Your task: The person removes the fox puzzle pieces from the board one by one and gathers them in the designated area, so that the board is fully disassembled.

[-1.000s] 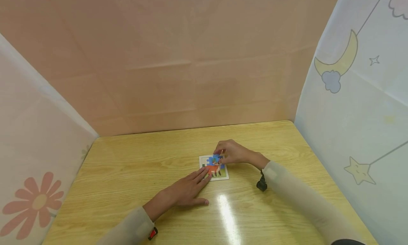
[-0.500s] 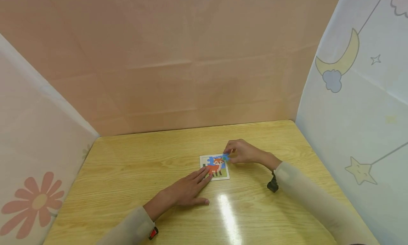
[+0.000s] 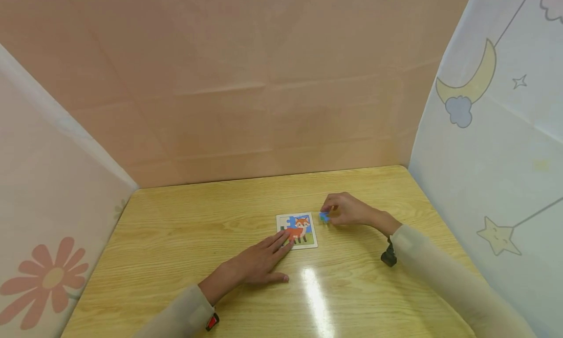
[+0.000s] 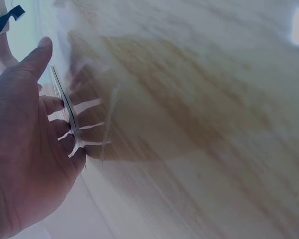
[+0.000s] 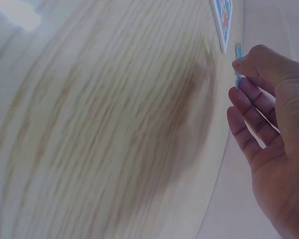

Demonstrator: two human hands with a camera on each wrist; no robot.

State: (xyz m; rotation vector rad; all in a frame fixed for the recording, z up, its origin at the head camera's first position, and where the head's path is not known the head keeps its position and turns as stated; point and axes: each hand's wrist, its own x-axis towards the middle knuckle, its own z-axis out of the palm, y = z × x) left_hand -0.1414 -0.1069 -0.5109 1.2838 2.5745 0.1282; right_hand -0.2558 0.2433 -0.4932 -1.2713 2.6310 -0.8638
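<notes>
The right hand [image 3: 349, 209] pinches a blue piece [image 3: 324, 217]; to its left, the left hand [image 3: 264, 262] lays extended fingers on the fox puzzle [image 3: 302, 225]. Counter [image 3: 220, 201] stretches past both to its far edge.

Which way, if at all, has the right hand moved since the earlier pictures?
Yes, the right hand has moved right, away from the puzzle, pinching a blue piece.

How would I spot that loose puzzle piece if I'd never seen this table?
On the table, find the square fox puzzle. Just to its right, the right hand pinches the piece. It is small, blue and greenish, and the only piece in view apart from the puzzle.
</notes>
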